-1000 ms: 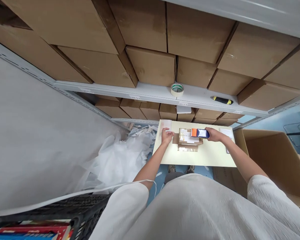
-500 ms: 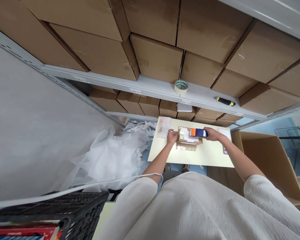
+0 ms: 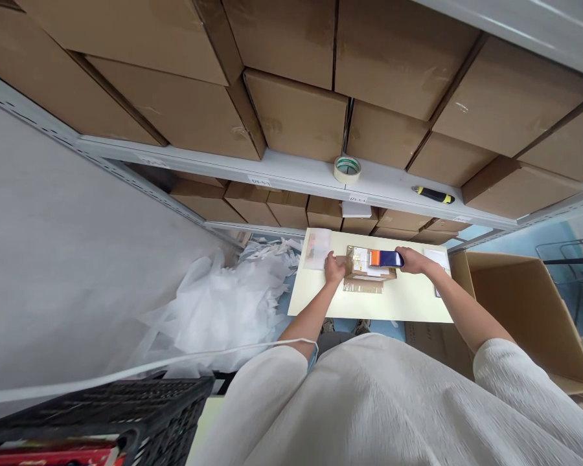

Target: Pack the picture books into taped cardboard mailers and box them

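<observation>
A small cardboard box (image 3: 364, 277) with white labels and shiny tape lies on a pale yellow tabletop (image 3: 315, 301). My left hand (image 3: 335, 268) grips the box's left end, where a brown flap meets the fingers. In my right hand (image 3: 411, 260) is a blue and orange tape dispenser (image 3: 387, 259), its orange end resting over the labelled top of the box. Brown tape with a ragged edge sticks out along the near side of the box. The fingertips of both hands are partly hidden.
A tape roll (image 3: 347, 169) and a yellow-black utility knife (image 3: 434, 195) lie on the metal shelf (image 3: 291, 171), below stacked cartons (image 3: 296, 116). White packing sheets (image 3: 223, 298) pile up at left. An open carton (image 3: 525, 310) stands at right, a black crate (image 3: 165, 414) at lower left.
My left hand has shifted slightly at the box's left end, where more of the brown flap shows. The tape dispenser stays over the box top. The view has moved slightly.
</observation>
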`<action>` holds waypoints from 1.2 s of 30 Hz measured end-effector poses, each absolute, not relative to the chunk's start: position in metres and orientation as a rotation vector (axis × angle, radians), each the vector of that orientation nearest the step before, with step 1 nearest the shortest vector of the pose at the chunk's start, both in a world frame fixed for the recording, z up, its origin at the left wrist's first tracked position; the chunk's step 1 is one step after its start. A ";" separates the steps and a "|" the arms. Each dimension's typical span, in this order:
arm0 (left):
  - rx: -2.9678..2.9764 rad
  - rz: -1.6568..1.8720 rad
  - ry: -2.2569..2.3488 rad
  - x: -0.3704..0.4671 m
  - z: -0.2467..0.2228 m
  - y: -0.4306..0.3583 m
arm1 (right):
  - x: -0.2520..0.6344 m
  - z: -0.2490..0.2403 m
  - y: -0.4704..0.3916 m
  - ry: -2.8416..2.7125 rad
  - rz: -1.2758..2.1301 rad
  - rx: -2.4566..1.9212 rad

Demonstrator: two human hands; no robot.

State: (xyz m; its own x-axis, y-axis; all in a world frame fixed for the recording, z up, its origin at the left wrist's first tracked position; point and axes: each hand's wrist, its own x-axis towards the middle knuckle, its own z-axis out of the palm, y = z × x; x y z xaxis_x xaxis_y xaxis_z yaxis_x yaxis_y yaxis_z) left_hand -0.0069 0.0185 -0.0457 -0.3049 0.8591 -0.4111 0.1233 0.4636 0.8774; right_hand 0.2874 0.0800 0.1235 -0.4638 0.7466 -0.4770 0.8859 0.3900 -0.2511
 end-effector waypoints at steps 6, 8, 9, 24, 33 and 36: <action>1.030 0.764 1.658 -0.006 -0.039 0.014 | 0.289 0.120 0.079 2.387 -0.679 1.432; 1.163 0.734 1.660 -0.005 -0.030 0.015 | 0.289 0.117 0.079 2.394 -0.671 1.423; 1.278 0.746 1.637 -0.004 -0.025 0.016 | 0.289 0.116 0.080 2.395 -0.669 1.419; 2.072 0.059 1.339 -0.003 -0.004 0.038 | 0.287 0.128 0.071 2.234 -0.587 1.439; 2.068 -0.001 1.376 0.002 0.001 0.043 | 0.373 0.124 0.068 2.181 -0.602 1.509; 2.030 0.016 1.366 0.000 0.001 0.044 | 0.412 0.116 0.068 2.144 -0.624 1.540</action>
